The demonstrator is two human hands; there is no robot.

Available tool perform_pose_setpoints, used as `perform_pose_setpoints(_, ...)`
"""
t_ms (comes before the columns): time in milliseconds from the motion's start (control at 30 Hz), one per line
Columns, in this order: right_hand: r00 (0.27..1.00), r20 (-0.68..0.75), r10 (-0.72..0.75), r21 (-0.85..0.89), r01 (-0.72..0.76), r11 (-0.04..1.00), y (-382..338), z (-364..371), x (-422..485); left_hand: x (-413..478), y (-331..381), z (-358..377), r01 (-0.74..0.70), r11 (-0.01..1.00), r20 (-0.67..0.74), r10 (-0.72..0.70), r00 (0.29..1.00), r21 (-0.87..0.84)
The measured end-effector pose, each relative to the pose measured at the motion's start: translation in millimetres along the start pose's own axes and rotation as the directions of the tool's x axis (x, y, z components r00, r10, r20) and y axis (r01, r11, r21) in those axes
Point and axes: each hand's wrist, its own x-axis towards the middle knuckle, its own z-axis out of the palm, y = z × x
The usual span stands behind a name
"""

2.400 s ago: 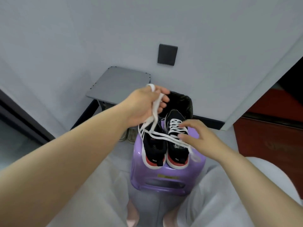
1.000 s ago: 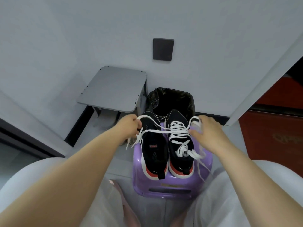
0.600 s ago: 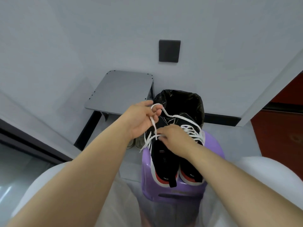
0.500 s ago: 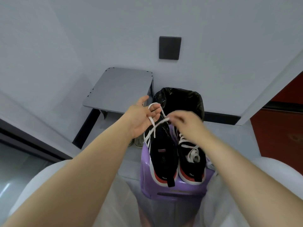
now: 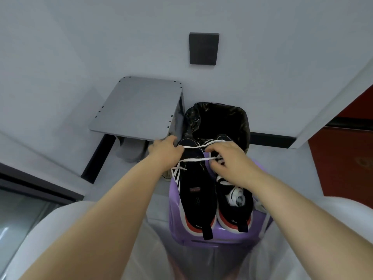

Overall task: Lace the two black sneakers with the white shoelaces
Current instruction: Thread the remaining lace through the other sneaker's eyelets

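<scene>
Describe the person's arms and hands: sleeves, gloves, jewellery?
The left forearm and right forearm are bare to the frame edge, no sleeves in view. The left hand and right hand wear no gloves; no watch, bracelet or rings show.

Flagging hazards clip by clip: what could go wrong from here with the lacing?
Left hand and right hand hold the white shoelace taut across a sneaker; a tug could drag it off the purple stool. The lined bin stands open right behind the toes, so a shoved sneaker might drop in.
</scene>
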Motion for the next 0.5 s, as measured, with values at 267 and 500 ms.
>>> perform_pose_setpoints(267,0.993,0.099,0.058,0.102,-0.068,0.992,-14.0,9.1,15.4,-10.7,-21.0,-7.0,-0.332,0.936,0.234,0.3,0.925,0.114)
perform_pose_setpoints(500,0.986,0.11,0.127,0.242,-0.151,0.958,-3.5,-29.2,30.3,-7.2,-26.1,1.6,-0.399,0.898,0.152,0.375,0.915,0.185)
